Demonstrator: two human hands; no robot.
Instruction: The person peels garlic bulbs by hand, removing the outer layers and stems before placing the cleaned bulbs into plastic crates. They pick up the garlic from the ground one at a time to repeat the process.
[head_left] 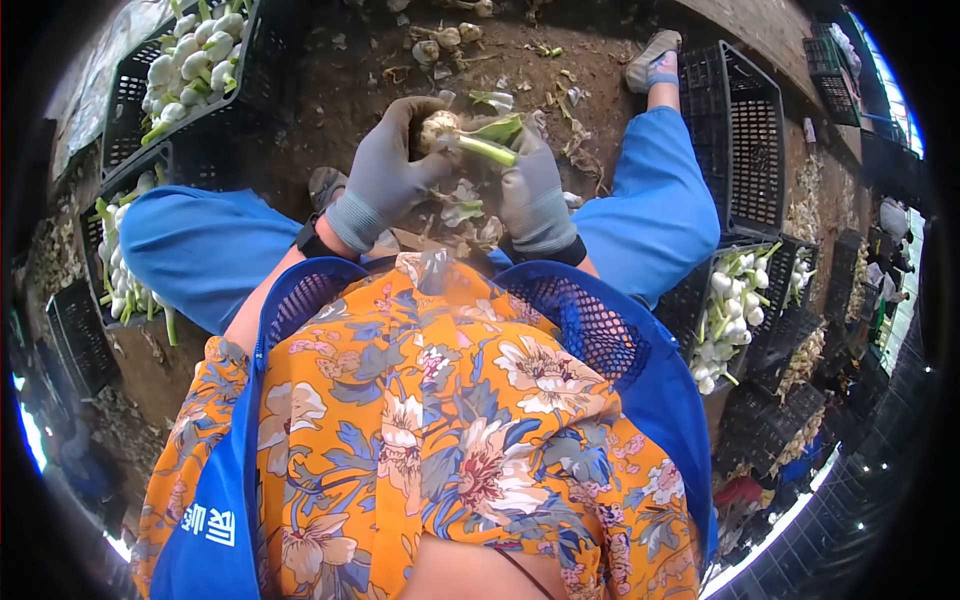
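In front of me, between my gloved hands, is a garlic bulb [439, 130] with a green stem [488, 150] and a loose-looking leaf [497, 129]. My left hand [392, 165], in a grey glove, is closed around the bulb, with its fingers behind and its thumb below. The gloved fingers of my right hand [534, 188] are closed on the stem and leaf at the other end. The bulb's outside looks brownish and rough. Below both hands, pale garlic skins [462, 206] litter the soil.
Untrimmed garlic bulbs [426, 50] lie on the ground ahead. On the left, a black crate [128, 108] holds white bulbs, with another filled crate [92, 235] nearer. To the right are a tall black crate [755, 140] and a heap of garlic [733, 312]. My legs spread both ways.
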